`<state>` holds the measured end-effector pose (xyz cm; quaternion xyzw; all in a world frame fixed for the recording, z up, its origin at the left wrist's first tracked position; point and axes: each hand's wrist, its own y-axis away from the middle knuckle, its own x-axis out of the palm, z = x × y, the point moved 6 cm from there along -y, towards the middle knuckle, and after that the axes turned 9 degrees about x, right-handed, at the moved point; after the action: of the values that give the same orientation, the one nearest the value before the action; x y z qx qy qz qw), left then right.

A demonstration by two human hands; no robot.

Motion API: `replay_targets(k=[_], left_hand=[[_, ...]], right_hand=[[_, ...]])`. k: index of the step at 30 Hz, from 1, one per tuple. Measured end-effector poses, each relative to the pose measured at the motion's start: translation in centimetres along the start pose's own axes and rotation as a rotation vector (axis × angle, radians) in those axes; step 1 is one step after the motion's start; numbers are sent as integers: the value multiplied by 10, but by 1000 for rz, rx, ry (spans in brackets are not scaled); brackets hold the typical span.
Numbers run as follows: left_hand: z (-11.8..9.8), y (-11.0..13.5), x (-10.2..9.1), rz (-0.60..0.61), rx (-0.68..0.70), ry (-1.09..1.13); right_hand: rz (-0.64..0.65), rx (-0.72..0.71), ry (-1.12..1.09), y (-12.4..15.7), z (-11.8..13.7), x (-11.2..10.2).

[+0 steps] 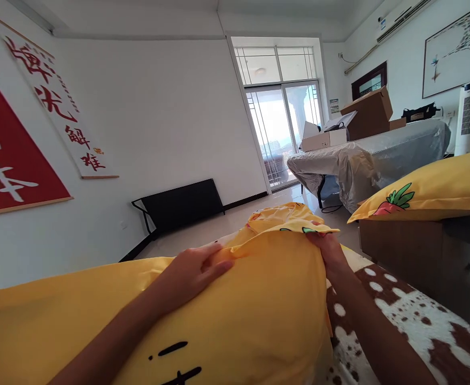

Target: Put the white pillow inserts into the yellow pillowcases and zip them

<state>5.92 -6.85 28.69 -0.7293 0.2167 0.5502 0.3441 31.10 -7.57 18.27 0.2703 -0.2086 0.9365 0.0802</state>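
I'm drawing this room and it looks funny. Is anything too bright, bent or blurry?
In the head view, daylight whites out much of the tall sliding glass door; the room tilts there, and the red banner with white characters looks stretched; in that view, shading on the smooth yellow printed fabric is soft, and the left hand looks fairly sharp.

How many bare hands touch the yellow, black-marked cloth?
2: the left hand at the top edge of the yellow cloth, the right hand at its top right corner. No others show.

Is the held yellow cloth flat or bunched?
Partly bunched: the yellow cloth gathers into folds at its far edge, by the right hand.
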Motion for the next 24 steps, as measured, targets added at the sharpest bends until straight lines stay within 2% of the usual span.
replay_targets(k=[2,4,6,9,12,15,17,19,21,24], left_hand=[[17,18,-8,100,0,35],[30,35,-15,141,28,57],[35,48,-20,96,88,-11],[29,61,-17,1,251,-207],[22,67,-7,-85,374,-444],[24,69,-6,-232,379,-585],[31,69,-11,-292,328,-557],[40,70,-18,-287,293,-465],[50,75,-26,-240,299,-372],[74,97,-39,-170,267,-338]], right_hand=[[-21,-93,154,6,10,1],[12,-176,335,15,22,7],[70,-219,463,23,32,16],[196,-224,641,25,50,38],[437,-192,1012,26,61,79],[615,-205,1435,30,64,118],[612,-233,1659,31,63,132],[559,-258,1784,30,61,135],[527,-277,1778,27,59,130],[477,-263,1633,15,61,112]])
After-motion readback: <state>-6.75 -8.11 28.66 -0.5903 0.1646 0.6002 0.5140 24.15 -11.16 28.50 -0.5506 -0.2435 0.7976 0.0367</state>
